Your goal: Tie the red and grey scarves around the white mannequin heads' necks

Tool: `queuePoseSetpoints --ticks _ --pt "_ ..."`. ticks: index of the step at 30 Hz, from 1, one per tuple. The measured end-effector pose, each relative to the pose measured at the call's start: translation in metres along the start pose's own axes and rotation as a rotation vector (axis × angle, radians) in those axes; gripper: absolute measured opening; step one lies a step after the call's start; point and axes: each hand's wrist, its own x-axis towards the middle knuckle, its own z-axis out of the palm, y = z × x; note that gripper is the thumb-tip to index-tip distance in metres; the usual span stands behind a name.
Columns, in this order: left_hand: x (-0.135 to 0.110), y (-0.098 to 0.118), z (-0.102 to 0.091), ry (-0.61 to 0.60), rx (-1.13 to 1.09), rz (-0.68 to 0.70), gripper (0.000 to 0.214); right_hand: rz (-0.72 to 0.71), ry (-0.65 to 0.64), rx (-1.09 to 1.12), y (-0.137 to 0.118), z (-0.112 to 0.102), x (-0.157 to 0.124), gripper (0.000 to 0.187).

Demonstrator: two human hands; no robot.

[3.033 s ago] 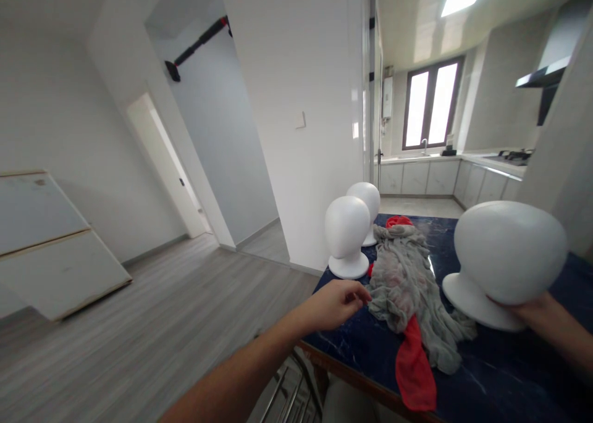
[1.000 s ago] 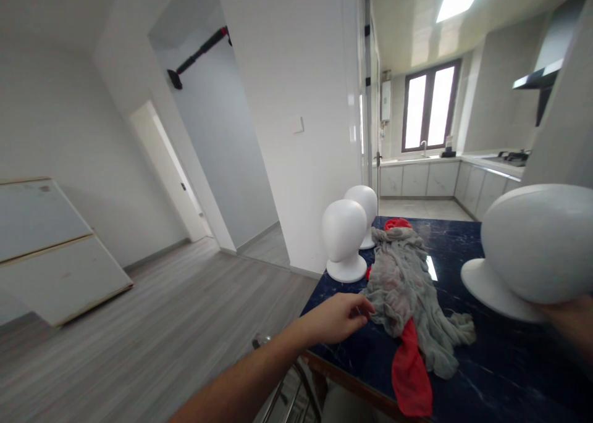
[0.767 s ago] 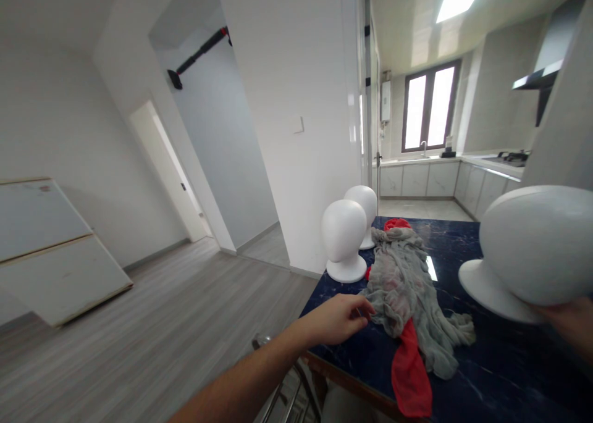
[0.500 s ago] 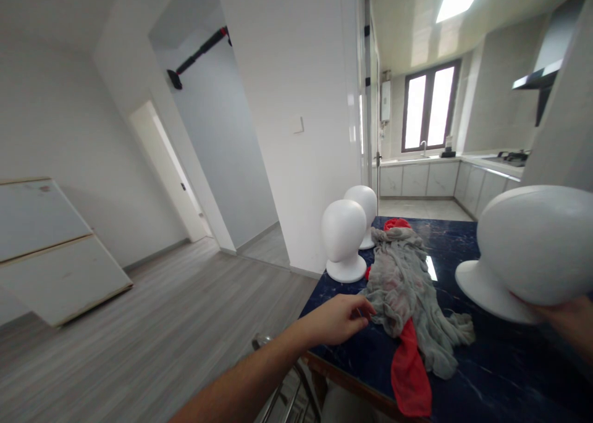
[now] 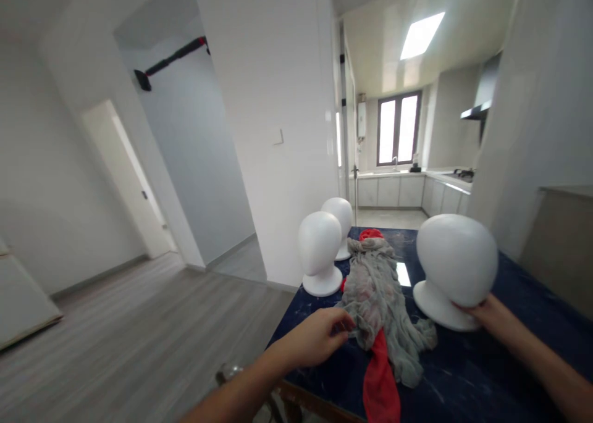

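Note:
My left hand (image 5: 319,336) rests at the near left edge of the dark blue marbled table (image 5: 472,373), fingers curled and pinching the edge of a crumpled grey scarf (image 5: 380,299). A red scarf (image 5: 380,383) lies under the grey one and hangs over the front edge. My right hand (image 5: 486,312) grips the neck of a white foam mannequin head (image 5: 456,259), which is tilted with its base (image 5: 438,309) on the table. Two more white mannequin heads (image 5: 319,250) (image 5: 341,216) stand upright at the table's far left.
A white wall pillar (image 5: 278,133) stands just behind the table on the left. Beyond it a kitchen with counters (image 5: 403,185) and a window (image 5: 398,129) is visible. Grey wood floor (image 5: 139,324) stretches left toward a doorway (image 5: 125,176). A metal chair frame (image 5: 227,373) shows below the table edge.
The mannequin head in my right hand has come down from above the table, its base now on the table. The view has turned right. My left hand stays on the grey scarf.

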Motion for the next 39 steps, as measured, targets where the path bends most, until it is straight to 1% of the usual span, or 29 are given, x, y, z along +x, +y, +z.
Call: queuePoseSetpoints --ticks 1,2,4,6,8,11,12,14,17,19,20,24,26,27,29,32,33,35,37,39 --pt "0.006 0.003 0.002 0.021 0.025 0.022 0.027 0.045 -0.044 0.068 0.003 0.000 0.001 0.064" --pt "0.013 0.007 0.005 0.041 0.050 0.054 0.028 0.068 -0.054 0.112 0.007 0.000 0.002 0.071" --pt "0.032 0.014 0.013 0.063 0.089 0.132 0.032 0.069 -0.079 0.138 0.011 0.003 0.002 0.078" --pt "0.054 0.020 0.025 0.056 0.121 0.193 0.036 0.035 -0.091 0.103 0.013 0.007 0.000 0.077" --pt "0.078 0.024 0.042 0.042 0.163 0.225 0.044 -0.004 -0.084 0.059 0.013 0.009 -0.002 0.074" --pt "0.110 0.025 0.071 0.005 0.242 0.279 0.067 -0.036 -0.058 0.028 0.012 0.009 -0.004 0.072" --pt "0.118 0.024 0.080 -0.015 0.267 0.299 0.072 -0.037 -0.059 0.029 0.013 0.009 -0.004 0.072" --pt "0.129 0.021 0.094 -0.056 0.321 0.322 0.070 -0.026 -0.075 0.048 0.016 0.008 -0.004 0.072" --pt "0.135 0.015 0.102 -0.046 0.424 0.305 0.050 -0.017 -0.111 0.097 0.022 0.008 -0.001 0.070" --pt "0.134 0.011 0.098 -0.016 0.483 0.292 0.043 -0.021 -0.119 0.112 0.025 0.009 0.000 0.068" --pt "0.134 0.010 0.094 -0.013 0.504 0.293 0.043 -0.022 -0.117 0.113 0.026 0.010 0.001 0.067" --pt "0.139 0.008 0.074 -0.066 0.576 0.297 0.060 -0.014 -0.123 0.108 0.024 0.012 0.003 0.070" --pt "0.150 0.007 0.066 -0.057 0.590 0.252 0.062 -0.011 -0.141 0.135 0.020 0.010 0.004 0.074" --pt "0.157 0.006 0.062 -0.025 0.581 0.209 0.058 -0.004 -0.145 0.144 0.018 0.008 0.005 0.076" --pt "0.175 0.004 0.054 0.078 0.544 0.105 0.047 0.020 -0.121 0.139 0.014 0.002 0.006 0.080" --pt "0.211 -0.001 0.042 0.227 0.504 -0.020 0.036 0.050 -0.105 0.135 0.008 -0.006 0.008 0.082" --pt "0.223 -0.003 0.038 0.258 0.501 -0.049 0.038 0.040 -0.124 0.149 0.006 -0.007 0.008 0.083" --pt "0.247 -0.010 0.032 0.304 0.498 -0.111 0.049 0.013 -0.173 0.162 0.003 -0.007 0.005 0.087" --pt "0.267 -0.019 0.026 0.331 0.491 -0.183 0.060 0.002 -0.181 0.137 0.001 -0.002 0.002 0.089" --pt "0.283 -0.029 0.022 0.345 0.488 -0.242 0.065 -0.003 -0.174 0.118 0.000 0.003 -0.002 0.087"
